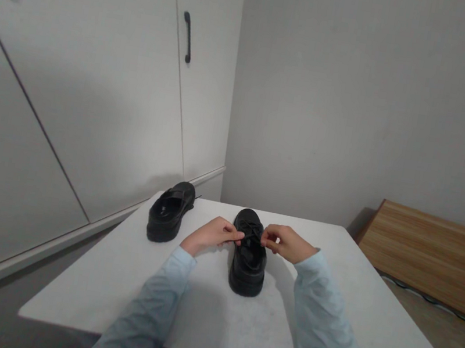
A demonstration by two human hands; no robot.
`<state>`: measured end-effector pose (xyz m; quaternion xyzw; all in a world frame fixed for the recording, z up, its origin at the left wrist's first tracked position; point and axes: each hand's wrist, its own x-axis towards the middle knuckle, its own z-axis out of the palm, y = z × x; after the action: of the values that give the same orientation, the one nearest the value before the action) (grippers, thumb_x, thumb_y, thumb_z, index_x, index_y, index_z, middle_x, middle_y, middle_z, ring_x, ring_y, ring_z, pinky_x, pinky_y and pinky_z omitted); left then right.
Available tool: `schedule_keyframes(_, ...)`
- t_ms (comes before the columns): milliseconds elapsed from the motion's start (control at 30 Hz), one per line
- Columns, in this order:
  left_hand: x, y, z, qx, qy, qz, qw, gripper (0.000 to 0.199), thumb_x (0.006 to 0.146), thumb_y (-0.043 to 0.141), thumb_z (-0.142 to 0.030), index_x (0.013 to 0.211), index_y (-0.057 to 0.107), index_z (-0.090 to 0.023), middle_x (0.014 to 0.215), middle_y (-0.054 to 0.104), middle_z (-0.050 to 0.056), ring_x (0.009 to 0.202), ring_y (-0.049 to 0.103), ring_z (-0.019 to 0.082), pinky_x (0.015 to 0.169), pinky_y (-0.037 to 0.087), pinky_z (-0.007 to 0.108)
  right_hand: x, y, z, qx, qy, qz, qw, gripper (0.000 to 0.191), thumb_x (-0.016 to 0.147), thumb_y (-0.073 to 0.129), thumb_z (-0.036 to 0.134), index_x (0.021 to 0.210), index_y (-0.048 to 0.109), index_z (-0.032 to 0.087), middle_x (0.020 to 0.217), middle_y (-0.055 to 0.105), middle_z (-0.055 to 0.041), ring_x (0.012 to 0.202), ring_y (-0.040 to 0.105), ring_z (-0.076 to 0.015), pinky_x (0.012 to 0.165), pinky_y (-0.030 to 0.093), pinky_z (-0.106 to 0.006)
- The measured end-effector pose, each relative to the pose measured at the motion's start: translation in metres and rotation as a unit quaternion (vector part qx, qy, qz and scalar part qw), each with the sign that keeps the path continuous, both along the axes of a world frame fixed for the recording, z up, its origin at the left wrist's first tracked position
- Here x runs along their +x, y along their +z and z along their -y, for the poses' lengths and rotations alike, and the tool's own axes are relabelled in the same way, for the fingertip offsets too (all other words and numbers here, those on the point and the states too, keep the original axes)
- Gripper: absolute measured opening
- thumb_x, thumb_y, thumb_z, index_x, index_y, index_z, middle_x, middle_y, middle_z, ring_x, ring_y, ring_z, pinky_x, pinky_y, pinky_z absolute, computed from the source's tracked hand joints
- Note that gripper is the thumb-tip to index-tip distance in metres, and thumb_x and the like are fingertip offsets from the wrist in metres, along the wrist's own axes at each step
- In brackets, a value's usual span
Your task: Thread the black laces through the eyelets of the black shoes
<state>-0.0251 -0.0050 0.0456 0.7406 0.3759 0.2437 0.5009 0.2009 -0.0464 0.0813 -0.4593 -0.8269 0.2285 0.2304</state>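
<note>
A black lace-up shoe [246, 276] stands on the white table, its toe pointing away from me and its opening toward me. My left hand [217, 234] is at the shoe's left side, thumb and fingers pinched on a dark shoelace [250, 237]. On the right side, my right hand [283, 241] also pinches the lace between thumb and forefinger. The lace runs across the top of the shoe between both hands. A second black shoe [169, 211] stands apart at the far left of the table, a lace end sticking out at its right.
The white table [117, 291] ends close in front of me. White cabinet doors [99, 70] with black handles rise along the left. A grey wall [337, 96] stands behind. At the right, a wood-grain board [432, 252] leans beyond the table, with a cable near its lower edge.
</note>
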Motion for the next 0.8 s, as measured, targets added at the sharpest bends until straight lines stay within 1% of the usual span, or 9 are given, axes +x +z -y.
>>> schedule_keyframes(100, 0.006, 0.007, 0.007, -0.025, -0.01, 0.057, 0.998, 0.047, 0.07, 0.062, -0.056, 0.07, 0.067, -0.009, 0.049, 0.046, -0.002, 0.045, 0.035, 0.006, 0.045, 0.025, 0.021, -0.005, 0.004, 0.003, 0.035, 0.066, -0.053, 0.996, 0.014, 0.08, 0.057, 0.027, 0.071, 0.062, 0.017, 0.076, 0.06, -0.0038, 0.068, 0.056, -0.0138, 0.061, 0.045, -0.025)
schedule_keyframes(167, 0.012, 0.01, 0.01, -0.029, 0.008, 0.106, 0.994, 0.045, 0.069, 0.064, -0.054, 0.07, 0.066, -0.009, 0.052, 0.048, -0.001, 0.047, 0.036, 0.006, 0.046, 0.025, 0.021, -0.01, 0.006, 0.004, 0.056, 0.101, -0.093, 0.989, 0.019, 0.083, 0.056, 0.033, 0.074, 0.062, 0.017, 0.084, 0.06, -0.0062, 0.077, 0.056, -0.0157, 0.067, 0.046, -0.028)
schedule_keyframes(233, 0.018, 0.009, 0.011, -0.031, 0.03, 0.159, 0.986, 0.043, 0.067, 0.067, -0.053, 0.071, 0.064, -0.01, 0.056, 0.051, -0.001, 0.05, 0.04, 0.006, 0.048, 0.028, 0.02, -0.013, 0.008, 0.005, 0.071, 0.117, -0.128, 0.982, 0.023, 0.085, 0.054, 0.037, 0.075, 0.063, 0.018, 0.088, 0.059, -0.0071, 0.082, 0.055, -0.0167, 0.074, 0.046, -0.031)
schedule_keyframes(333, 0.025, 0.005, 0.01, -0.048, 0.042, 0.216, 0.974, 0.043, 0.062, 0.073, -0.049, 0.079, 0.064, -0.01, 0.063, 0.056, 0.001, 0.056, 0.047, 0.008, 0.054, 0.035, 0.02, -0.016, 0.005, 0.003, 0.094, 0.089, -0.172, 0.977, 0.026, 0.085, 0.053, 0.04, 0.077, 0.063, 0.018, 0.093, 0.056, -0.0076, 0.089, 0.055, -0.0182, 0.081, 0.045, -0.034)
schedule_keyframes(400, 0.028, 0.002, 0.009, -0.049, 0.049, 0.226, 0.972, 0.046, 0.06, 0.075, -0.046, 0.086, 0.064, -0.01, 0.067, 0.059, 0.002, 0.06, 0.051, 0.009, 0.057, 0.038, 0.021, -0.016, 0.0, -0.001, 0.103, 0.063, -0.201, 0.972, 0.026, 0.085, 0.054, 0.042, 0.079, 0.063, 0.018, 0.099, 0.056, -0.0088, 0.095, 0.055, -0.0198, 0.083, 0.045, -0.036)
schedule_keyframes(467, 0.03, 0.001, 0.01, -0.03, 0.055, 0.22, 0.974, 0.045, 0.06, 0.075, -0.044, 0.088, 0.063, -0.011, 0.073, 0.061, 0.004, 0.066, 0.055, 0.012, 0.06, 0.04, 0.022, -0.015, -0.006, -0.005, 0.102, 0.051, -0.224, 0.968, 0.025, 0.085, 0.052, 0.041, 0.081, 0.062, 0.018, 0.103, 0.057, -0.0096, 0.099, 0.054, -0.0207, 0.085, 0.045, -0.036)
schedule_keyframes(600, 0.033, 0.002, 0.012, 0.046, 0.064, 0.187, 0.979, 0.033, 0.063, 0.073, -0.037, 0.083, 0.064, -0.012, 0.082, 0.063, 0.006, 0.077, 0.057, 0.015, 0.07, 0.044, 0.025, -0.015, -0.013, -0.013, 0.092, 0.033, -0.223, 0.97, 0.022, 0.087, 0.049, 0.037, 0.08, 0.059, 0.018, 0.093, 0.061, -0.0071, 0.091, 0.056, -0.0189, 0.082, 0.044, -0.034)
schedule_keyframes(667, 0.035, 0.002, 0.013, 0.074, 0.066, 0.177, 0.979, 0.028, 0.064, 0.072, -0.033, 0.08, 0.063, -0.012, 0.081, 0.063, 0.005, 0.077, 0.057, 0.015, 0.07, 0.044, 0.025, -0.016, -0.014, -0.014, 0.095, 0.019, -0.209, 0.973, 0.02, 0.087, 0.048, 0.035, 0.08, 0.057, 0.018, 0.088, 0.061, -0.0057, 0.085, 0.056, -0.0178, 0.079, 0.044, -0.032)
schedule_keyframes(800, 0.04, -0.003, 0.011, 0.122, 0.077, 0.147, 0.979, 0.022, 0.066, 0.07, -0.028, 0.08, 0.061, -0.013, 0.079, 0.062, 0.003, 0.077, 0.056, 0.015, 0.069, 0.044, 0.024, -0.019, -0.014, -0.013, 0.117, -0.005, -0.184, 0.976, 0.018, 0.087, 0.046, 0.031, 0.08, 0.056, 0.019, 0.081, 0.059, -0.0039, 0.079, 0.054, -0.0165, 0.074, 0.043, -0.029)
